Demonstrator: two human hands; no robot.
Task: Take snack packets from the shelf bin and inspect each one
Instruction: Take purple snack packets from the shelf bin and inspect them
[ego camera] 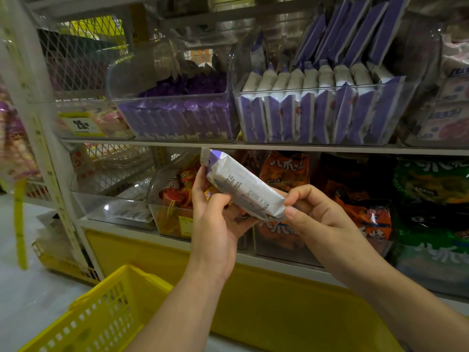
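Packet (243,185), held tilted below its bin (420,72), looks light, soft-walled and slick, likely crushable, so the ends are the place to hold it, as now: left hand (215,219) curled round the upper half, right hand (314,214) pinching the lower end.

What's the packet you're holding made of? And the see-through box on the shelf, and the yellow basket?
Packet: probably thin plastic film, smooth with a slight sheen; it creases and has crimped ends. Box: clear hard plastic, glossy; you can see the packets through it. Basket: stiff yellow plastic, moulded with rows of holes.
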